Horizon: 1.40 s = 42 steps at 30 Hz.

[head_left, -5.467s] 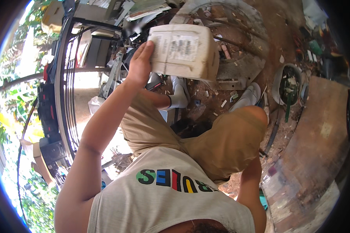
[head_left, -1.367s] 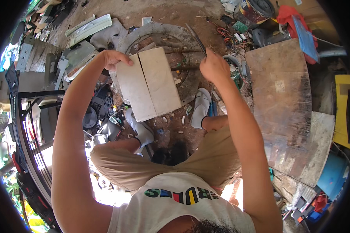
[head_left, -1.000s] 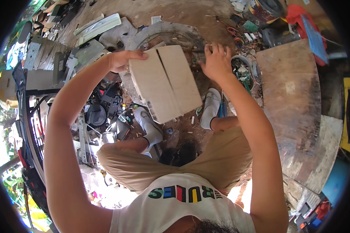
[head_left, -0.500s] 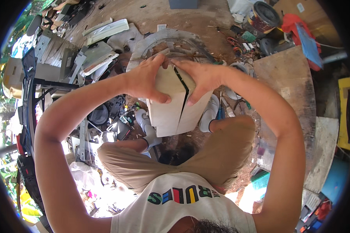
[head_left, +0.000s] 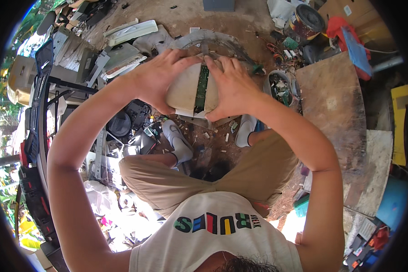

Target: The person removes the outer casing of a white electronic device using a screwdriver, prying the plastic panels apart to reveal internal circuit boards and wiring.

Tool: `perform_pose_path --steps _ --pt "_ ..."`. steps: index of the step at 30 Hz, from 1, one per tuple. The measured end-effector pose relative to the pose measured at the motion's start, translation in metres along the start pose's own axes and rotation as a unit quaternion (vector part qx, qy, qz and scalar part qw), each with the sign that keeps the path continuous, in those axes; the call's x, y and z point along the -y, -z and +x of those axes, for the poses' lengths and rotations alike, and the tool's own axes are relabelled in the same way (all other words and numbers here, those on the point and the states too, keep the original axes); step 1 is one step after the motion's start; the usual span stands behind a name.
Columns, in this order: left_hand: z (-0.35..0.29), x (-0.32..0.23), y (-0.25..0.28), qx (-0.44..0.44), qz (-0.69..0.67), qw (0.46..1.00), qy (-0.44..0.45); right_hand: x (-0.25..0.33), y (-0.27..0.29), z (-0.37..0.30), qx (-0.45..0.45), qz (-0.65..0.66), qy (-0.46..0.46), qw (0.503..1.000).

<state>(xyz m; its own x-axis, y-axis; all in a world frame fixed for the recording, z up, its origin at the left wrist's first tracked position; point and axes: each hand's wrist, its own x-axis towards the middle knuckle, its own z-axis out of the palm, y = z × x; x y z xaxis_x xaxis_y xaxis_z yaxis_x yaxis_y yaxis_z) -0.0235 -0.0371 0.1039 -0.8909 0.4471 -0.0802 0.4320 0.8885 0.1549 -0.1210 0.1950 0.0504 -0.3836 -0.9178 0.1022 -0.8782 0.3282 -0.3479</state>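
A beige plastic casing [head_left: 182, 94] is held up in front of me between both hands, above the ground. Its two shells stand apart along a lengthwise gap, and a green circuit board [head_left: 202, 84] shows inside. My left hand [head_left: 157, 80] clasps the left shell, thumb on the near edge and fingers at the far edge. On the other shell [head_left: 211, 93], my right hand [head_left: 235, 88] grips the same way, its thumb low by the near corner. The fingertips of both hands come close together at the far end of the gap. The casing's underside is hidden.
A bucket of scrap parts [head_left: 280, 87] stands right of my feet, beside a wooden board [head_left: 333, 109]. Behind it are a dark paint bucket [head_left: 306, 20] and wires. Plastic panels [head_left: 131, 34] and electronic scrap [head_left: 122, 122] lie at left. Small debris litters the ground between my feet.
The gap between the shells has widened, baring the circuit board. The casing has tipped and moved farther away, and my hands have spread slightly apart with it.
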Motion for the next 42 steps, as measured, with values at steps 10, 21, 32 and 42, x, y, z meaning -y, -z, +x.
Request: perform_pose_path --steps 10,21,32,42 --pt "-0.013 0.017 -0.061 -0.040 0.001 0.996 0.081 0.024 -0.045 0.041 0.039 -0.025 -0.027 0.999" --pt "-0.066 0.056 -0.064 -0.081 -0.043 0.993 0.073 -0.034 -0.052 -0.021 -0.100 0.081 0.072 0.989" --pt "-0.031 0.083 -0.023 -0.035 -0.054 0.998 0.019 -0.113 -0.057 -0.058 -0.106 0.250 0.018 0.962" --pt "-0.047 0.072 -0.028 0.007 -0.035 0.995 0.095 -0.110 -0.059 -0.074 -0.105 0.236 0.007 0.966"
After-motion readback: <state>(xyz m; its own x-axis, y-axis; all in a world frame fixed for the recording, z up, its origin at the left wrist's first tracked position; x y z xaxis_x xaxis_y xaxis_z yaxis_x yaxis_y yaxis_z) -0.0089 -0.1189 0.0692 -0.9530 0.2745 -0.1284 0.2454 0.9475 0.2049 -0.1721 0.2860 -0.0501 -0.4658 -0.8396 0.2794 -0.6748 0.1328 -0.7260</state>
